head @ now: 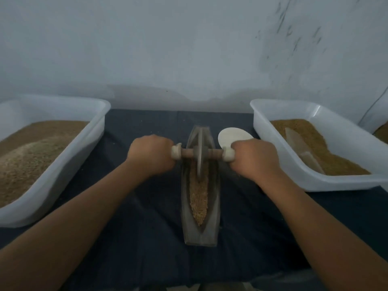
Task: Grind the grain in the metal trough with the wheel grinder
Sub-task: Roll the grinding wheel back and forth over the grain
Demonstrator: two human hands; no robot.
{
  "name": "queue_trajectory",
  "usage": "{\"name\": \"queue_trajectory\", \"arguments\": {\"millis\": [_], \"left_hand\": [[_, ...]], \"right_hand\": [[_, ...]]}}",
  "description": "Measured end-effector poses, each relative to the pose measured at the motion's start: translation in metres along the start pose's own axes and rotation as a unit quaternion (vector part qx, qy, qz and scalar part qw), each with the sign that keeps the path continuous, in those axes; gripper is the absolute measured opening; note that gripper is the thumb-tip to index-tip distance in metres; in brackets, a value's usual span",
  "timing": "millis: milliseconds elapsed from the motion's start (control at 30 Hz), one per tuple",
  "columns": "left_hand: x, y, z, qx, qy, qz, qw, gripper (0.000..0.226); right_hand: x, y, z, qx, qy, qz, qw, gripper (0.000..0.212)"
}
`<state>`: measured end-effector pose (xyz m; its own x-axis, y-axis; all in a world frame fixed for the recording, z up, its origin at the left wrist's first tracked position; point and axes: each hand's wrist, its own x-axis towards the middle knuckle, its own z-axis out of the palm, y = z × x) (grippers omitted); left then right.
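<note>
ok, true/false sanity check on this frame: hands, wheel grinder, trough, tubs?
1. The left hand and the right hand each grip one handle end of the grey wheel grinder. True.
2. Its wheel stands in the long grey metal trough, on tan grain. True.
3. The left white plastic tub is empty. False: it holds grain.
4. A pale scoop lies in the right white plastic tub. True.
5. The trough sits on bare wood. False: on dark blue cloth.
</note>
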<state>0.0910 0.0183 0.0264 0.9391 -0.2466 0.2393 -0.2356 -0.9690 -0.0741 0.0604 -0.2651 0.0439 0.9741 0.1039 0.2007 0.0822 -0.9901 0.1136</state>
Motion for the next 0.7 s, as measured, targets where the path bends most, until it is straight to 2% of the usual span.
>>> {"name": "queue_trajectory", "arguments": {"millis": [67,167,267,367,433,500,600,700], "left_hand": [[0.024,0.003,-0.002,-0.002,-0.003,-0.024,1.000,0.030],[0.030,0.007,-0.008,0.003,-0.016,-0.018,1.000,0.026],[-0.001,0.007,-0.016,0.014,-0.026,0.037,0.999,0.026],[-0.042,0.000,-0.025,0.036,-0.009,0.096,0.995,0.025],[-0.058,-0.003,-0.029,0.050,-0.009,0.115,0.992,0.025],[-0.056,-0.003,-0.027,0.061,-0.016,0.103,0.993,0.027],[-0.025,0.003,-0.020,0.046,-0.008,0.050,0.998,0.032],[0.015,0.008,-0.018,0.027,0.016,0.008,0.999,0.036]], "right_hand": [[0.028,-0.001,0.000,-0.020,0.017,0.025,0.999,0.022],[0.040,0.002,0.001,0.005,-0.025,0.038,0.999,0.020],[0.007,0.007,-0.001,0.056,-0.109,0.013,0.992,0.020],[-0.034,0.014,-0.014,0.120,-0.234,-0.025,0.964,0.020],[-0.052,0.016,-0.018,0.145,-0.270,-0.035,0.951,0.018],[-0.054,0.014,-0.013,0.136,-0.242,-0.027,0.960,0.022],[-0.027,0.009,0.000,0.078,-0.125,-0.009,0.989,0.025],[0.011,0.003,0.008,0.061,-0.051,0.043,0.996,0.027]]}}
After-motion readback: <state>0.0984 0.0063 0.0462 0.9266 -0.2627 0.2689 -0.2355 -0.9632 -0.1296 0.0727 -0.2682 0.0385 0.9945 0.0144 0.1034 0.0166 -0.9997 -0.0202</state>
